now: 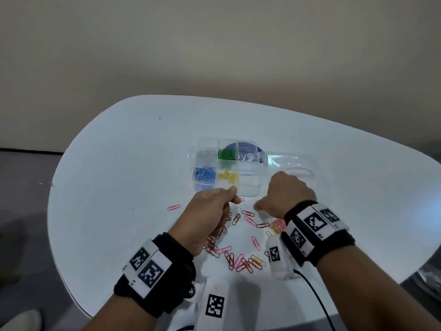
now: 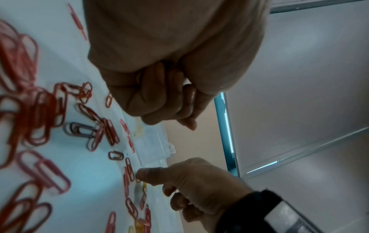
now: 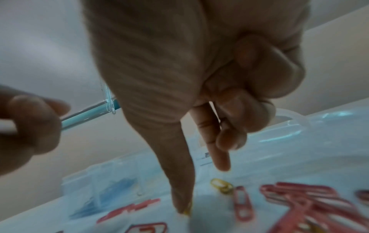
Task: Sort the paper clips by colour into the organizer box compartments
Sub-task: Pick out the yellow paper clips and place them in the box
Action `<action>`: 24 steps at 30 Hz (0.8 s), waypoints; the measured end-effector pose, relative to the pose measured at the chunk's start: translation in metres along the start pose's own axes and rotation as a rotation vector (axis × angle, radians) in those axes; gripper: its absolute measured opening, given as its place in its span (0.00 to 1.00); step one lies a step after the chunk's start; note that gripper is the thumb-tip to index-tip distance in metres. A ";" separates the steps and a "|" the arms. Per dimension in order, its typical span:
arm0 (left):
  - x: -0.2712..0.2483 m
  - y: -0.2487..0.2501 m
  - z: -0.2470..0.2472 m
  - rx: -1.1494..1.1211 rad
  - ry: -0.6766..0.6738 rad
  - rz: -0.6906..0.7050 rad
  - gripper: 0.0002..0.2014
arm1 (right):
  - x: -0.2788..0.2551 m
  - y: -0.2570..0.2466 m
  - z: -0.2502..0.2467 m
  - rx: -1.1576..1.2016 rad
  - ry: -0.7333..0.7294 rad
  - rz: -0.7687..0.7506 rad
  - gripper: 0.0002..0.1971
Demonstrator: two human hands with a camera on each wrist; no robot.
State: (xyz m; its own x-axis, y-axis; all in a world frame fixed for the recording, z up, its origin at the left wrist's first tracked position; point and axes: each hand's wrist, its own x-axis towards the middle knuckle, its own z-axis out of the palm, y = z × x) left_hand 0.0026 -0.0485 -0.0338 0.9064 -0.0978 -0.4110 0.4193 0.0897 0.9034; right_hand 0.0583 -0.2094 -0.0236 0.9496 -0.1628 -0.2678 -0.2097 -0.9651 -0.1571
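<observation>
1. Just in front of the person, the left hand (image 1: 210, 211) is curled into a loose fist, thumb against the bent forefinger; the left wrist view shows the fingers folded into the palm, and whether a clip sits inside cannot be told.
2. Beside it, the right hand (image 1: 286, 194) has its thumb (image 3: 180, 181) stretched down to the table (image 1: 119, 163), the tip pressing on a yellow paper clip (image 3: 187, 210); the forefinger points down near it without touching, and the other fingers are curled in.
3. Between and beneath the two hands, nearer the person, lie the loose paper clips (image 1: 238, 256), mostly red and pink with a few yellow, scattered and partly overlapping.
4. Just beyond the knuckles of both hands stands the clear organizer box (image 1: 250, 182), its lid open to the right.
5. Inside the box, white clips (image 1: 207, 154) and green clips (image 1: 226, 154) fill the two far compartments, blue clips (image 1: 204, 175) and yellow clips (image 1: 228, 176) the two near ones; the compartments nearest the right hand look bare.
</observation>
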 end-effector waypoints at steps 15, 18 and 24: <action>0.000 -0.006 0.005 0.000 -0.031 0.007 0.15 | 0.020 0.008 0.015 0.160 -0.095 0.011 0.07; 0.001 -0.007 0.004 -0.071 -0.044 -0.033 0.13 | 0.024 0.004 0.009 0.150 -0.161 -0.027 0.05; 0.004 -0.005 0.010 -0.242 -0.055 -0.115 0.11 | 0.017 0.001 0.005 0.102 -0.165 -0.096 0.11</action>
State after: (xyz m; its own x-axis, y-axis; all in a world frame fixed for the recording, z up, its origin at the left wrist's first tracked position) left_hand 0.0040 -0.0592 -0.0390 0.8508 -0.1739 -0.4960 0.5254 0.3083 0.7931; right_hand 0.0733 -0.2122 -0.0336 0.9171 -0.0273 -0.3978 -0.1507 -0.9474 -0.2824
